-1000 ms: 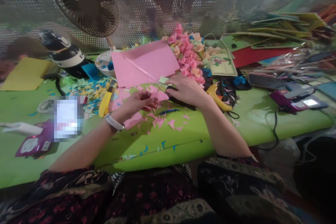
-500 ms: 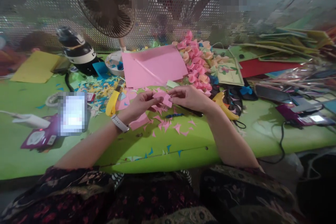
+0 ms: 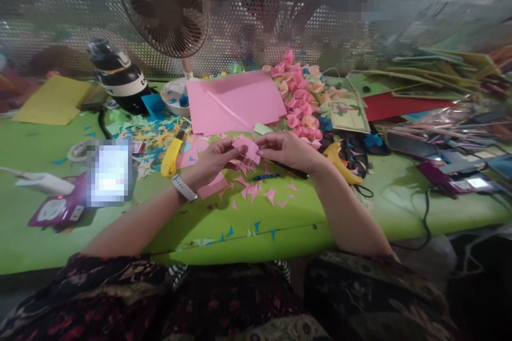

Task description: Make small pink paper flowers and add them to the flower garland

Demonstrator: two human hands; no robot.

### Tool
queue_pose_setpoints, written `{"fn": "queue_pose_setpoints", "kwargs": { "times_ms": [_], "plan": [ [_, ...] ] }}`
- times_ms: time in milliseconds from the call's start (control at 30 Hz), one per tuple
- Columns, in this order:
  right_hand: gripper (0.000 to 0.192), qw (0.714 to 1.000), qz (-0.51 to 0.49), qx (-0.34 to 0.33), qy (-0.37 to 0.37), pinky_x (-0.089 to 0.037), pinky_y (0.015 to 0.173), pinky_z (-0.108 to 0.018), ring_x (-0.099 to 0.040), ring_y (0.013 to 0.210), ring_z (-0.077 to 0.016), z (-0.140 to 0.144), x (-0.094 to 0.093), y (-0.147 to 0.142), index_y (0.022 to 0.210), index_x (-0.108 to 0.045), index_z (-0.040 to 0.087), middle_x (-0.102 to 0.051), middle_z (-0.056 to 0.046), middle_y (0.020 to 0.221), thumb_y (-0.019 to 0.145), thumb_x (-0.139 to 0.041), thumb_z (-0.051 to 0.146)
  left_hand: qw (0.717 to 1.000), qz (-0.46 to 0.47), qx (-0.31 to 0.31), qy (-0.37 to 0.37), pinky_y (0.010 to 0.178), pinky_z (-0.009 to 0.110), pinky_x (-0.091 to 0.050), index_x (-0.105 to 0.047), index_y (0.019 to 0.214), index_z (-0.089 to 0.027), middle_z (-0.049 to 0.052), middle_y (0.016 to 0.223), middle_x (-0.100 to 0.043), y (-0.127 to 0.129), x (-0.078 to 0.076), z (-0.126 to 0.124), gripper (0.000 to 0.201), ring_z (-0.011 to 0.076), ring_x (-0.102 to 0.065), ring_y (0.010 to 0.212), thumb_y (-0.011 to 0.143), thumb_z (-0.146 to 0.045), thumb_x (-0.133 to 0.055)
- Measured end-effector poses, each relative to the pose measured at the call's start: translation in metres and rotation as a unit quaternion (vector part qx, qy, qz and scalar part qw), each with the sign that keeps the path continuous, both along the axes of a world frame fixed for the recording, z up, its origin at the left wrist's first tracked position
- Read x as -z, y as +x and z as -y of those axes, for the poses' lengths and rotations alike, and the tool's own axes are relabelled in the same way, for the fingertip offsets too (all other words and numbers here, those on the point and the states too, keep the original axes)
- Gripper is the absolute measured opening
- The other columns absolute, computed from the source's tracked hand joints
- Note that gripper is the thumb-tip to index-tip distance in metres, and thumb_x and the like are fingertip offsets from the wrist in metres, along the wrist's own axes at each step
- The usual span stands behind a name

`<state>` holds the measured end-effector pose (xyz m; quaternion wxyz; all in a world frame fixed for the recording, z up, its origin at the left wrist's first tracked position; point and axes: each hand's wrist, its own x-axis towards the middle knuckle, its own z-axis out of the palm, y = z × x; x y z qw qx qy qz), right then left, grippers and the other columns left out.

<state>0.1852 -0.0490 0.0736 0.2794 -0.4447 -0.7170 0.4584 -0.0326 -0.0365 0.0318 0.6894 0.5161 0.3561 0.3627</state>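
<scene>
Since the earlier frame, the right hand (image 3: 288, 150) has left the black tool on the green surface (image 3: 224, 224) and come up to the left hand (image 3: 216, 161); both now pinch a small folded pink paper piece (image 3: 247, 148) between closed fingertips, just above scattered pink paper scraps (image 3: 256, 192). Behind them, beside a large pink paper sheet (image 3: 236, 101), a shallow white dish (image 3: 174, 97) holds blue paper bits.

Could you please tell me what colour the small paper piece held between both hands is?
Pink paper piece; the head view shows it.
</scene>
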Motion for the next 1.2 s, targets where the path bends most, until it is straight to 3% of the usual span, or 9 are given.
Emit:
{"fn": "queue_pose_setpoints", "kwargs": {
  "times_ms": [200, 600, 1200],
  "plan": [
    [0.035, 1.0, 0.004, -0.01, -0.022, -0.057, 0.076, -0.031, -0.069, 0.082, -0.016, 0.0014, -0.0036, -0.0018, 0.114, -0.072, 0.019, -0.076, -0.004, 0.093, 0.082, -0.068, 0.031, 1.0, 0.005, -0.01, -0.014, 0.057, 0.02, -0.049, -0.069, 0.09, -0.016, 0.002, 0.081, -0.072, 0.0002, 0.0009, 0.0002, 0.031, 0.0112, -0.066, 0.07, 0.074, -0.041, -0.081],
    [0.034, 0.999, -0.007, -0.026, -0.024, -0.056, 0.084, -0.032, -0.07, 0.088, -0.0172, -0.0016, 0.0019, -0.0005, 0.114, -0.072, 0.019, -0.076, -0.004, 0.096, 0.083, -0.068, 0.031, 1.0, 0.021, -0.006, -0.019, 0.06, 0.021, -0.051, -0.067, 0.091, -0.017, 0.002, 0.082, -0.073, 0.0007, 0.0019, -0.0005, 0.037, 0.0126, -0.069, 0.072, 0.072, -0.043, -0.083],
    [0.027, 0.998, -0.002, -0.055, -0.038, -0.054, 0.082, -0.031, -0.069, 0.089, -0.0163, -0.0007, -0.0021, -0.0017, 0.11, -0.072, 0.022, -0.075, -0.002, 0.097, 0.087, -0.063, 0.033, 0.999, 0.042, 0.001, -0.034, 0.06, 0.021, -0.053, -0.068, 0.089, -0.016, 0.002, 0.081, -0.073, 0.0019, 0.0035, -0.0007, 0.035, 0.0126, -0.07, 0.072, 0.071, -0.041, -0.084]
  ]
}}
